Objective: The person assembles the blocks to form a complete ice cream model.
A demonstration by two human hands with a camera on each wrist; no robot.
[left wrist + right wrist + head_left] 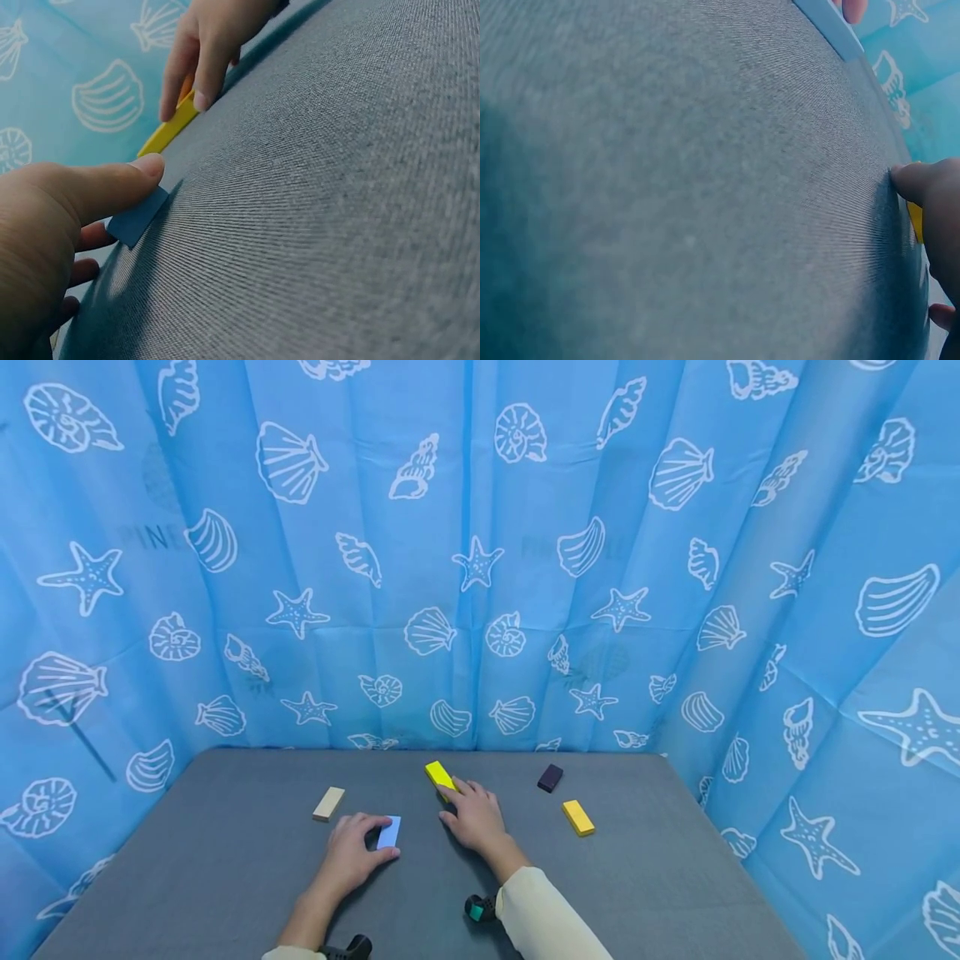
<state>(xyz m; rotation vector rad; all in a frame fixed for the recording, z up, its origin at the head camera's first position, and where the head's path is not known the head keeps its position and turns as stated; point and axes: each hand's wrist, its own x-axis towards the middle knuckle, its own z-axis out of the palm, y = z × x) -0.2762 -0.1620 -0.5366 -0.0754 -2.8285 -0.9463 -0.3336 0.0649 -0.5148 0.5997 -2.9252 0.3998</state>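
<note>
In the head view my left hand (pixel 351 853) pinches a light blue rectangular block (pixel 388 833) between thumb and index finger, close to the cloth. The left wrist view shows the thumb along one edge of this blue block (pixel 138 217), the other fingers behind it. My right hand (pixel 477 817) is at the near end of a bright yellow block (pixel 436 772), farther back on the table. Its thumb and index finger lie on either side of this yellow block (pixel 171 129) in the left wrist view. The hand hides much of the block in the right wrist view.
A pale wooden-coloured block (pixel 328 804) lies left of the blue one. Toward the right are a dark block (pixel 551 778) and an orange-yellow block (pixel 578 818). The grey cloth-covered table (pixel 660 885) ends at a blue curtain (pixel 480 677) with white shells.
</note>
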